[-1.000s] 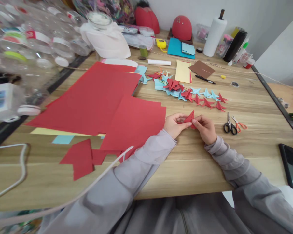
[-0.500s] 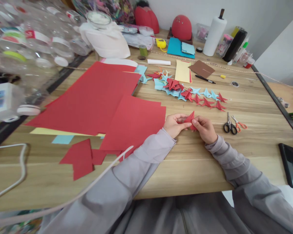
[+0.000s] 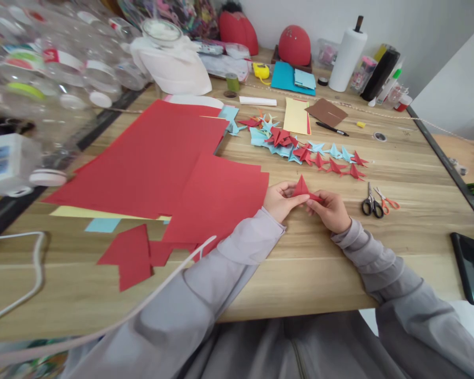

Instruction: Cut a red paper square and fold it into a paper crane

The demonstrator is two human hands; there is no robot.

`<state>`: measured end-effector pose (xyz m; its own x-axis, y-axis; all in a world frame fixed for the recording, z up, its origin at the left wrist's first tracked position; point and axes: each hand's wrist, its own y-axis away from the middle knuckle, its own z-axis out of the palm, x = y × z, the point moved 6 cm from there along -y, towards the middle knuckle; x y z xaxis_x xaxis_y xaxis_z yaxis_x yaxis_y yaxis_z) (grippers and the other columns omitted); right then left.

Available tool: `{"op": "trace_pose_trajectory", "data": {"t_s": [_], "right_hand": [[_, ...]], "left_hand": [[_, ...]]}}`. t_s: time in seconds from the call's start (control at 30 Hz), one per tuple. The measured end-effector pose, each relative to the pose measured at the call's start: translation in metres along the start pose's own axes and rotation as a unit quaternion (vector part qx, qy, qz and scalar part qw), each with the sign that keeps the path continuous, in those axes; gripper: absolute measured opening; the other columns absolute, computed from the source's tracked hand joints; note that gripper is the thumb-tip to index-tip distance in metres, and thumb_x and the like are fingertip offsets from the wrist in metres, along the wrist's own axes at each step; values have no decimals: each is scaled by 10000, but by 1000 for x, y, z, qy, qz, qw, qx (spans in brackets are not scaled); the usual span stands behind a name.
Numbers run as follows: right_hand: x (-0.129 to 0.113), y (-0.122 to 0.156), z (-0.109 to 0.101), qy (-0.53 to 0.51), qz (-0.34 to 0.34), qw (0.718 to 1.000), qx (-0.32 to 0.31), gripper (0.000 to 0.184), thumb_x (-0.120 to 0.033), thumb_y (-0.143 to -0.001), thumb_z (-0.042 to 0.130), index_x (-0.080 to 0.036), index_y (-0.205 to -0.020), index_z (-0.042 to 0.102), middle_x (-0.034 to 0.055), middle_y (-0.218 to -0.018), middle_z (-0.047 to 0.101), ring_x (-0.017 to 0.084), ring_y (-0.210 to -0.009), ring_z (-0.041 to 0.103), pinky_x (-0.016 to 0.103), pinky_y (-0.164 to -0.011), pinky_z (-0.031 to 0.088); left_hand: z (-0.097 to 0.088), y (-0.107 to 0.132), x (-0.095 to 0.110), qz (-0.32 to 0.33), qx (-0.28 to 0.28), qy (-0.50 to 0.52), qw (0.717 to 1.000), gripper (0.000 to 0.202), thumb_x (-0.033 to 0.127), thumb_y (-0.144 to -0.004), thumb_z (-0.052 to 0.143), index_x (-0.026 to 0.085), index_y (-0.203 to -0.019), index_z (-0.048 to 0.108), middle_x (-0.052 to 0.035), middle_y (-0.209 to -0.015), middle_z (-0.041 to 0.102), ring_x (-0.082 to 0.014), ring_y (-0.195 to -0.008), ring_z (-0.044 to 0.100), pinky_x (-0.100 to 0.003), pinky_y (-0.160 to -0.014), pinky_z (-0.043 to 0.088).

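Between my two hands is a small piece of folded red paper [image 3: 302, 187], a triangular point of it facing up and away from me. My left hand [image 3: 279, 202] pinches its left side, thumb on top. Closed on its lower right corner are the thumb and fingers of my right hand [image 3: 332, 210]. Fingers cover part of the paper's lower edge. Just beyond my hands lie several folded paper cranes, red ones [image 3: 335, 166] and light blue ones [image 3: 334, 151], in rows and a heap.
Large red sheets [image 3: 150, 163] spread to the left, with red paper pieces [image 3: 134, 258] nearer me. Black scissors [image 3: 371, 203] and orange scissors [image 3: 387, 200] lie right of my hands. A phone [image 3: 472, 268] rests at the right edge; plastic bottles [image 3: 63, 68] crowd the far left.
The folded red paper has turned in my fingers: its point has shifted left and a corner now extends right into my right hand. Both hands stay in about the same place.
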<state>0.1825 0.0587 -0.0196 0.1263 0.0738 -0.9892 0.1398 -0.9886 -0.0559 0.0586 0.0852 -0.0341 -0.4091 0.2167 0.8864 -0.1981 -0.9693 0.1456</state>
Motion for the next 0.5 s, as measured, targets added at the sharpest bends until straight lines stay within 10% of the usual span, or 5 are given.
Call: {"op": "trace_pose_trajectory", "data": {"t_s": [0.5], "right_hand": [[-1,2,4,5,-3,1000,-8,315,-469,-732,672,-156,-736,634,9,-599,633,107,-517,576,244,-519,487]], "left_hand": [[0,-1,0,-1,-13,-25,1000,342,294,-470,837,109,-702,667,-23,-626,677,-113,-523,603,-254,-543,520]]}}
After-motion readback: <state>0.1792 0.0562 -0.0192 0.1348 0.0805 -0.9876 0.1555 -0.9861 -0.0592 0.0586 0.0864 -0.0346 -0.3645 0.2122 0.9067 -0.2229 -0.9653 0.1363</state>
